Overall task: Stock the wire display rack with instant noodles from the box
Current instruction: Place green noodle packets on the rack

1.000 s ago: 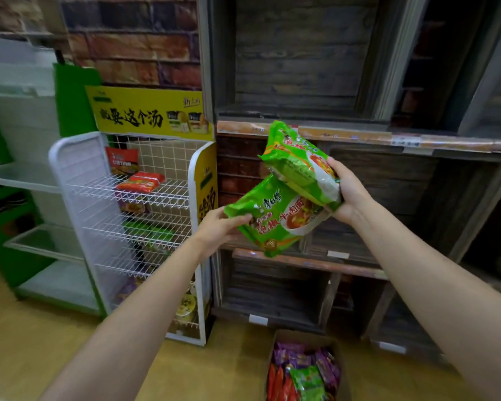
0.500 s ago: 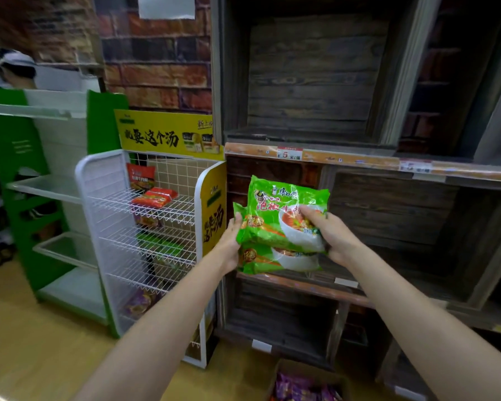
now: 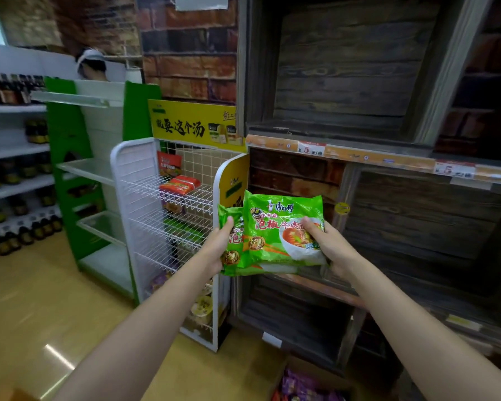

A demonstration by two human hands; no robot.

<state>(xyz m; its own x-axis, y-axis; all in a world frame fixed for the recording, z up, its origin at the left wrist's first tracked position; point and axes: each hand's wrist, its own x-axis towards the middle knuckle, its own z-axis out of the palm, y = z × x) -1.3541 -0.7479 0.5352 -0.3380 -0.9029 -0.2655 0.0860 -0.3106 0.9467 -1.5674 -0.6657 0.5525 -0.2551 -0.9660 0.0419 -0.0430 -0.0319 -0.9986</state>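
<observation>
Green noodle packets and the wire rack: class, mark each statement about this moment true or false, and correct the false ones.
1. Both hands hold the green noodle packets. True: the left hand grips the left edge, the right hand the right.
2. Only one packet is held. False: two overlap, one behind the other.
3. The white wire display rack stands left of the packets. True.
4. Its top shelf is bare. False: red noodle packets lie there.
5. The packets already rest on a rack shelf. False: they are held in the air beside it.
</observation>
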